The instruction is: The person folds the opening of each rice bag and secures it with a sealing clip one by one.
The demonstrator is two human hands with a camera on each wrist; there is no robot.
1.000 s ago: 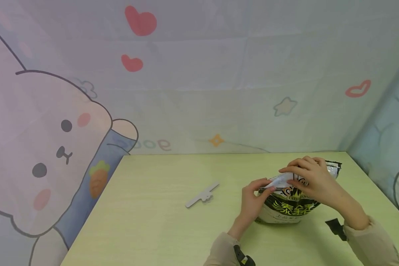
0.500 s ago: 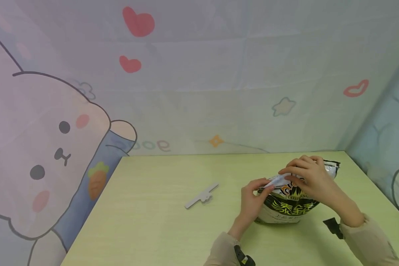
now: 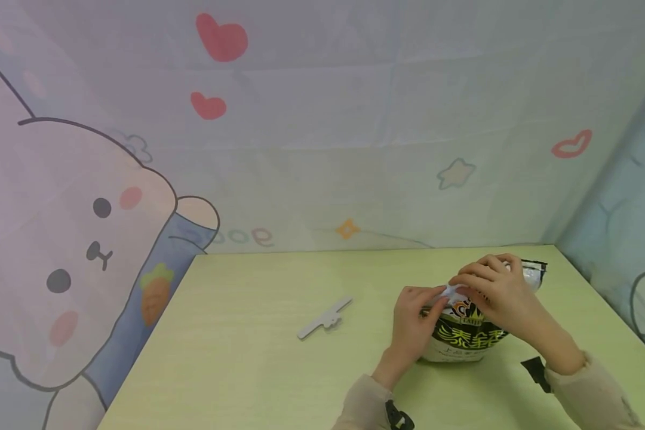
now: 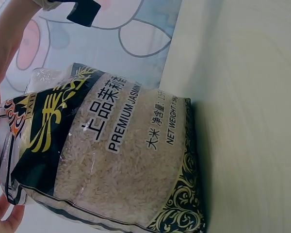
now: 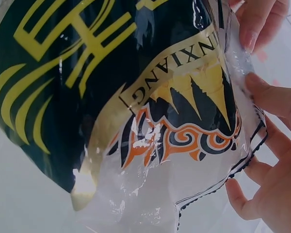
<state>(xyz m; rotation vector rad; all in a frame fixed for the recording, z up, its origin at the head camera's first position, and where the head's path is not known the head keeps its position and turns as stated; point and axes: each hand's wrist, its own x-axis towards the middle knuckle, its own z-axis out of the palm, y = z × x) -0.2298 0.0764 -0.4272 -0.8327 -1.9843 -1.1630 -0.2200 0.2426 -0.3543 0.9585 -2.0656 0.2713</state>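
Observation:
A bag of jasmine rice (image 3: 462, 334) stands on the table's right side, its dark green band and see-through lower part facing me. My left hand (image 3: 415, 316) pinches the bag's top edge near its left corner, thumb in front. Close beside it, my right hand (image 3: 500, 292) holds the same edge between thumb and fingers. In the left wrist view the rice grains show through the bag (image 4: 121, 155). The right wrist view shows the clear, crinkled top (image 5: 199, 179) with the right hand's fingers (image 5: 281, 160) spread along its rim.
A flat, light grey bar-shaped clip (image 3: 325, 318) with a small figure-shaped tab lies left of the bag on the pale table (image 3: 236, 358). A printed cloth (image 3: 301, 149) with a cartoon animal hangs behind the table's far edge.
My left hand has shifted right along the bag's top edge, closer to my right hand. The white flap between them now shows smaller. The clip lies where it was.

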